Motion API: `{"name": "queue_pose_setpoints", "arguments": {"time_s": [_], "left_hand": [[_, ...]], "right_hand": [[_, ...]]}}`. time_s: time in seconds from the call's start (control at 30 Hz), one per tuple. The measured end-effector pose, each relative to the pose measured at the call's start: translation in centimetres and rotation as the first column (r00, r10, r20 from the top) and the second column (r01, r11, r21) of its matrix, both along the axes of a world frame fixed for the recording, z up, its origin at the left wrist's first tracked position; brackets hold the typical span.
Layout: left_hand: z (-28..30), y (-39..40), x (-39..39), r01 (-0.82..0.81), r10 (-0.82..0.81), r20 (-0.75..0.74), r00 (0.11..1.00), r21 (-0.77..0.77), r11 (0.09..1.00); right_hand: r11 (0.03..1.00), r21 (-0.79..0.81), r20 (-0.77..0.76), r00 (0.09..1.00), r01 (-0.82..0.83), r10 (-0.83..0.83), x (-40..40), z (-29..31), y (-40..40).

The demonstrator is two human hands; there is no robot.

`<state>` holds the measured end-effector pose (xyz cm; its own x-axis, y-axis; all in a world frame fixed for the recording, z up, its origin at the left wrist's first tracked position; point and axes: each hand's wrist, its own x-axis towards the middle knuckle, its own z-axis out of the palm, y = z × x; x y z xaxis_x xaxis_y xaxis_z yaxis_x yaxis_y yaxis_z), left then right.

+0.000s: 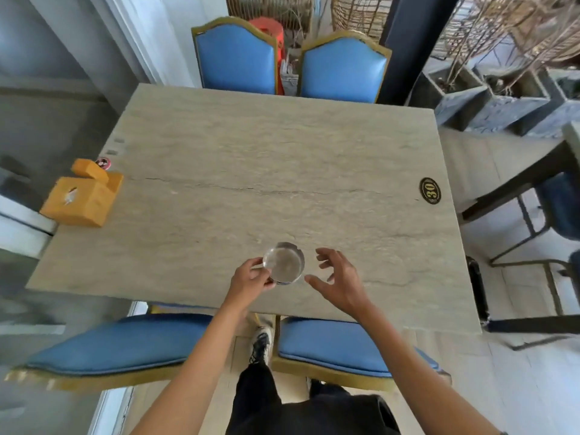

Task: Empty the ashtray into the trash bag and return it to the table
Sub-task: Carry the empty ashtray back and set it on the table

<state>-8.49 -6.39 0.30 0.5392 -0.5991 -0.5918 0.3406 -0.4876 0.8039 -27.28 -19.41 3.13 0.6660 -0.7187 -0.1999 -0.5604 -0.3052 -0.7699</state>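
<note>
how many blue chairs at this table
4. Two on the far side: far left chair, far right chair. Two on the near side: near left chair, near right chair. Another blue seat at the right edge belongs to another table.

The round clear glass ashtray (284, 262) sits at the near edge of the beige stone-patterned rectangular table (251, 158), roughly midway along that side. It is thick-walled, with a notch in its far rim, and tilts slightly, its near-left rim pinched by the fingers of the left hand (251, 279). Its bowl looks empty.
</note>
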Motion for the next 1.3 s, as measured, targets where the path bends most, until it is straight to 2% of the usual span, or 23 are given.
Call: {"name": "queue_pose_setpoints", "arguments": {"time_s": [0.3,0.57,0.73,0.87,1.0,1.13,1.3], "left_hand": [[-4.7,-2.4,6.2,0.131,-0.128,-0.042,0.991,0.105,0.986],[-8.0,-6.6,9.6,0.084,-0.074,-0.070,0.995,0.153,0.985],[-8.6,-10.3,11.8,0.010,-0.018,0.050,0.999,0.141,0.990],[-8.6,-12.2,13.2,0.069,-0.115,0.216,0.970,0.209,0.976],[-8.7,-12.9,13.9,0.169,-0.267,0.420,0.868,0.256,0.952],[-8.8,-12.6,13.5,0.285,-0.394,0.488,0.779,0.284,0.916],[-9.3,-13.0,12.7,0.435,-0.593,0.637,0.493,0.410,0.802]], "right_hand": [[0.970,-0.015,-0.085,0.967,0.241,-0.241,3.5,-0.1,2.6],[0.929,0.021,-0.115,0.924,0.369,-0.365,7.0,-1.8,1.7],[0.921,0.024,-0.104,0.918,0.388,-0.384,9.6,-3.1,-0.2],[0.942,-0.027,-0.133,0.933,0.334,-0.335,11.8,-3.9,-1.8],[0.957,-0.064,-0.227,0.930,0.282,-0.289,13.4,-4.6,-2.8],[0.959,-0.053,-0.265,0.922,0.278,-0.282,14.0,-4.9,-3.1],[0.966,-0.058,-0.274,0.926,0.253,-0.259,15.0,-5.4,-3.6]]}}
